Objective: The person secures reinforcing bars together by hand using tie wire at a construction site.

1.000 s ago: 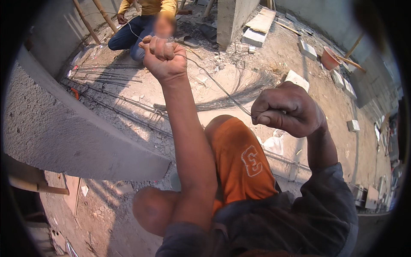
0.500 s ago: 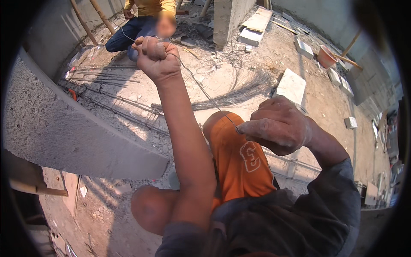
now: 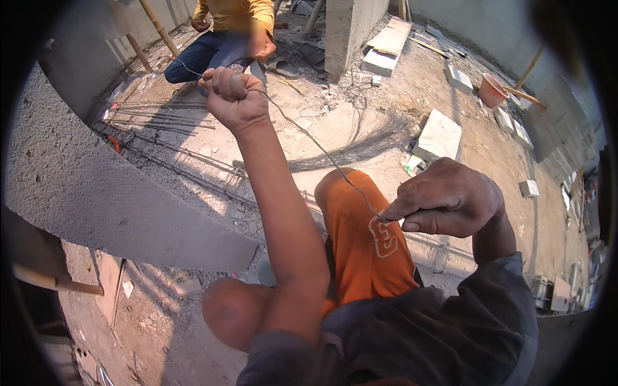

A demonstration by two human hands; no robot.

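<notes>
Hands (image 3: 237, 100) (image 3: 450, 199) lower, wire (image 3: 288, 118) btwn

The scene is viewed from the person's head, through the left one of two fisheye cameras worn side by side. The lens is aimed steeply down and forward, so that the shorts (image 3: 364, 251) are seen from above and the left forearm (image 3: 283, 199) is shown rising from the lower part. The left hand (image 3: 237, 101) and right hand (image 3: 454, 198) are taken in at close range; the co-worker (image 3: 219, 48) and pillar (image 3: 345, 38) are seen farther off, at the top. A round, dark rim is formed by the wide lens.
</notes>
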